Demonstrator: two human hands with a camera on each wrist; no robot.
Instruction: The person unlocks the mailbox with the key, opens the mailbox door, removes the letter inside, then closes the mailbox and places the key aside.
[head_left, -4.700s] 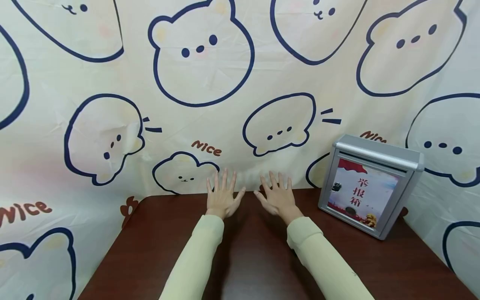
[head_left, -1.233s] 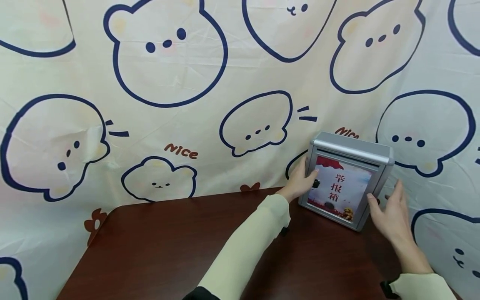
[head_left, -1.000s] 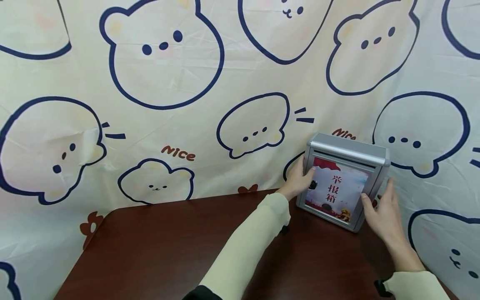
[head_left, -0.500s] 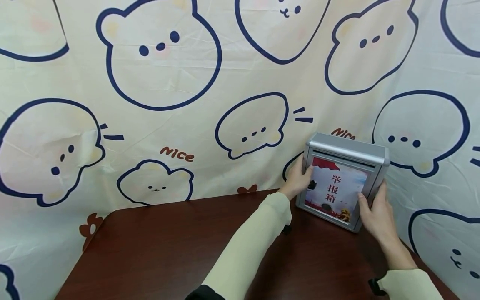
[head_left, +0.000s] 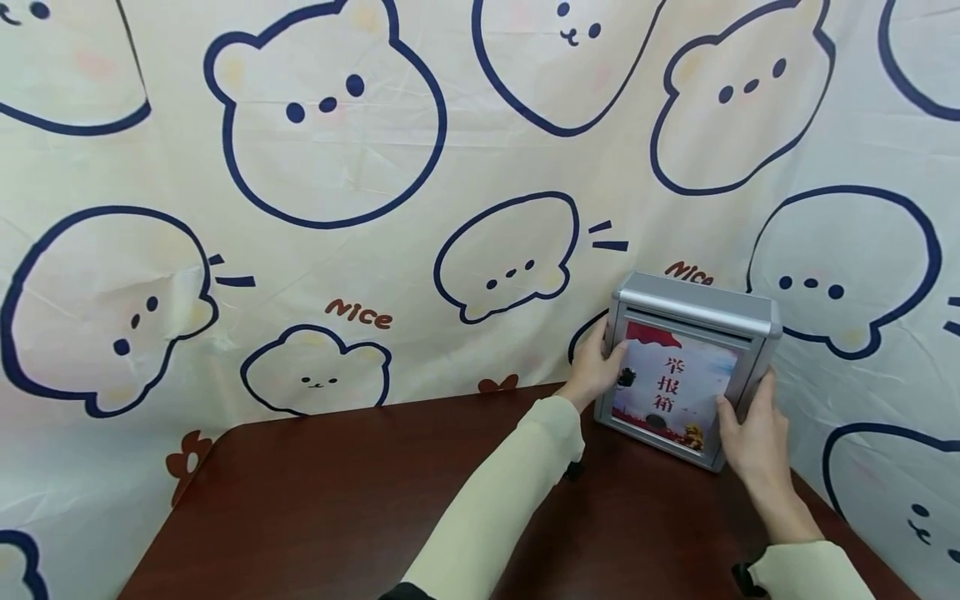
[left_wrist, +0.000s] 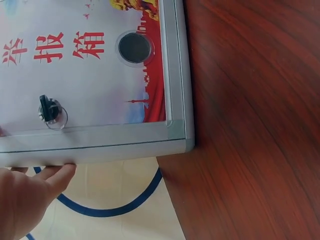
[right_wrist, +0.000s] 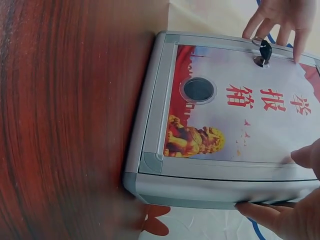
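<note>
A silver metal report box (head_left: 675, 383) with a printed front panel stands upright at the right of the table, tilted slightly in the head view. My left hand (head_left: 592, 371) grips its left side, thumb on the front and fingers along the side wall. On the opposite side my right hand (head_left: 756, 442) holds it the same way, its thumb over the panel's edge. A small key (left_wrist: 49, 109) sits in the lock near the left edge, also seen in the right wrist view. Below the red characters is a round dark window (right_wrist: 198, 90). The box's back is hidden.
The dark reddish-brown table (head_left: 337, 500) reaches back to a patterned cloth (head_left: 510, 167) printed with bear faces. The cloth hangs close behind the box and down the table's right side.
Both hands have moved from the far middle of the table to the box at the right. The right hand has closed in on the box's side. The head view has turned right.
</note>
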